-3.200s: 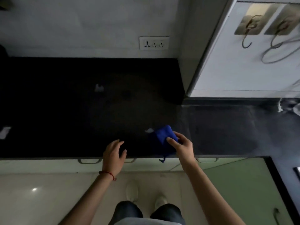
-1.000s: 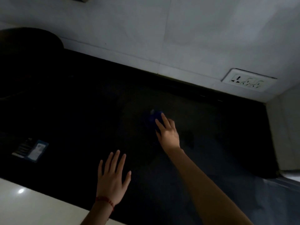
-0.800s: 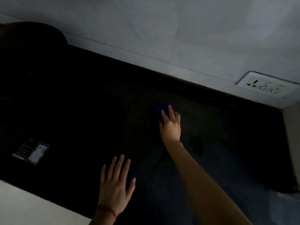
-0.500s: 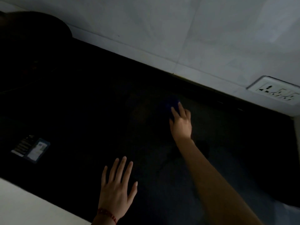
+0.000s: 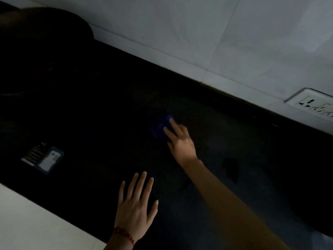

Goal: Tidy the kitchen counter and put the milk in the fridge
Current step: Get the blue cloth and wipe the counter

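I see the blue cloth (image 5: 160,127) lying on the dark counter (image 5: 93,112), roughly mid-depth, a little nearer the back wall than the front edge. My right hand (image 5: 180,141) lies flat on top of it, fingers stretched forward and pressing down, so only the cloth's far left part shows past the fingertips; it is blurred and dim, and I cannot tell its folds. My left hand (image 5: 134,204) is nearer to me, palm down with fingers spread wide, holding nothing, close to the counter's front edge; whether it touches the surface I cannot tell. A red thread bracelet (image 5: 124,234) circles its wrist. Well to the left lies a small flat packet (image 5: 43,158) with a pale label. On the tiled wall (image 5: 198,33) at right sits a white socket plate (image 5: 313,105).
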